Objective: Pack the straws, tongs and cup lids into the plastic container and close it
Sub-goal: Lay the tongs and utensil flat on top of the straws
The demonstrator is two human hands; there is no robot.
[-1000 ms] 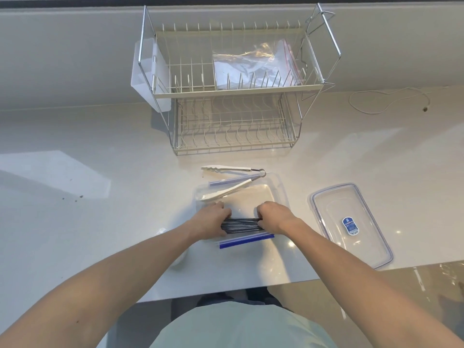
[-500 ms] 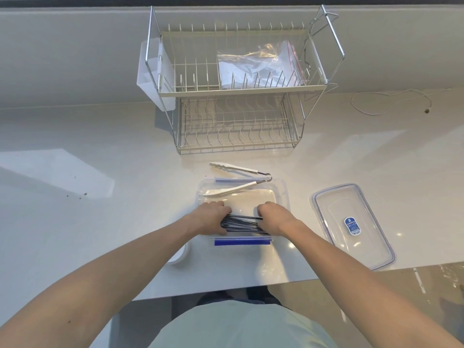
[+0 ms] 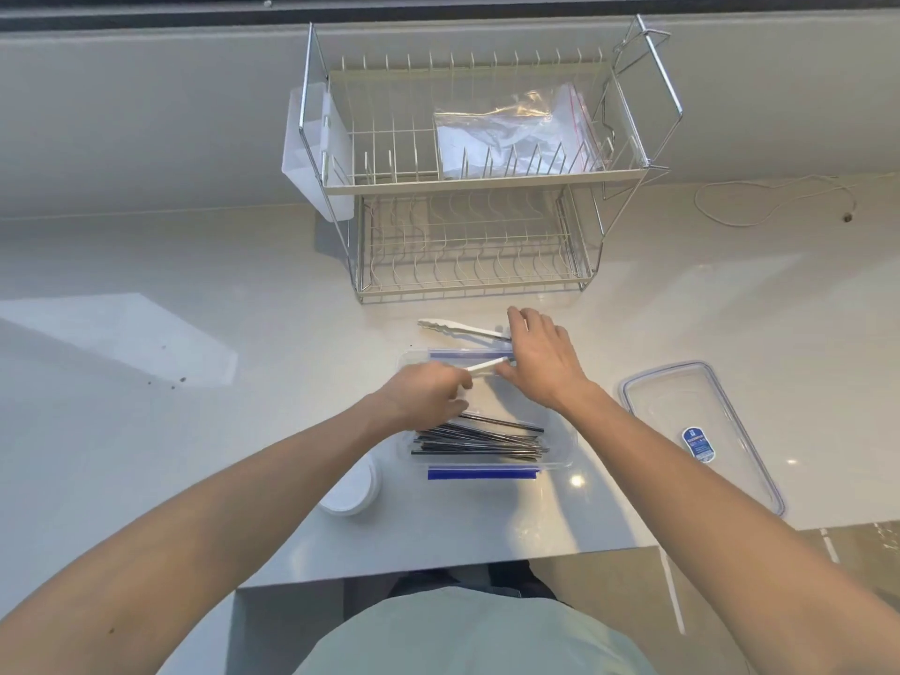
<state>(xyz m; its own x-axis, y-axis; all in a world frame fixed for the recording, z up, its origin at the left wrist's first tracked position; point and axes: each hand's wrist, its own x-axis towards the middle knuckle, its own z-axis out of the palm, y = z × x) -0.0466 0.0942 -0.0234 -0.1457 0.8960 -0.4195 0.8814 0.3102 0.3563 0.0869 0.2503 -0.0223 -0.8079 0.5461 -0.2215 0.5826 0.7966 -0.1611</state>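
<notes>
The clear plastic container stands open near the counter's front edge. A bundle of dark straws lies inside it along the near wall. White tongs lie spread across the container's far rim. My left hand pinches the tongs' lower arm over the container. My right hand covers their hinge end, with the thumb at the lower arm and the fingers over the upper one. The container lid lies flat to the right. White cup lids sit left of the container, partly hidden by my left forearm.
A two-tier wire dish rack stands behind the container, with a clear zip bag on its upper tier. A thin white cord lies at the back right. The counter's front edge runs just below the container.
Both hands have let go of the straws, which now lie in the container, and have moved away from me to the tongs at the far rim.
</notes>
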